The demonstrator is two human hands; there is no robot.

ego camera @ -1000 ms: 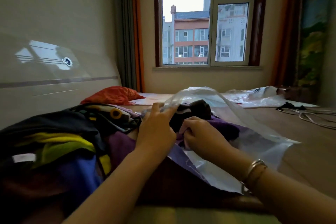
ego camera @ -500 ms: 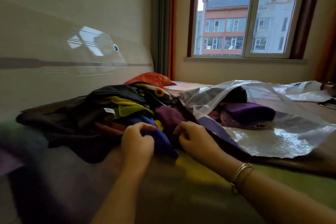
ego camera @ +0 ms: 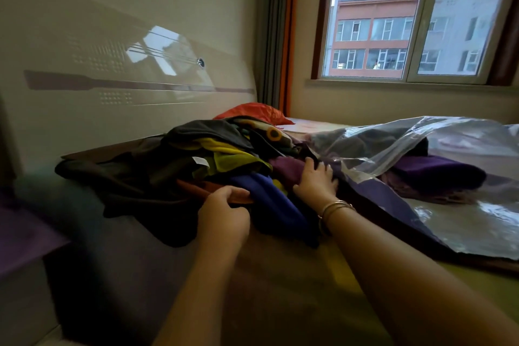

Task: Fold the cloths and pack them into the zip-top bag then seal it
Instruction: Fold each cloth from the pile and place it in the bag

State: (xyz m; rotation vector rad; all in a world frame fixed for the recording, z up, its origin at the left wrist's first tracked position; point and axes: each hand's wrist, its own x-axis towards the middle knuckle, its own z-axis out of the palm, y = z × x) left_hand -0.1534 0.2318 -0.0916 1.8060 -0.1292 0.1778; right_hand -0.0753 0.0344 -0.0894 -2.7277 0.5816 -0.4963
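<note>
Cloth pile (ego camera: 202, 166) heaped at frame centre on bed (ego camera: 280, 284). Orange cloth edge (ego camera: 224, 197) pinched by left hand (ego camera: 223, 215), fingers curled. Right hand (ego camera: 316, 181) laid on purple cloth (ego camera: 286, 168), fingers spread. Zip-top bag (ego camera: 421, 143) lying open at right, partly filled. Risk: neighbouring cloths dragged out with pinched one; bag mouth collapsed if unheld.

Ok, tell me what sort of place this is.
Most likely a bedroom in a flat. The pile of cloths lies on a bed against a glossy headboard, and a curtained window looks out on apartment blocks.
</note>
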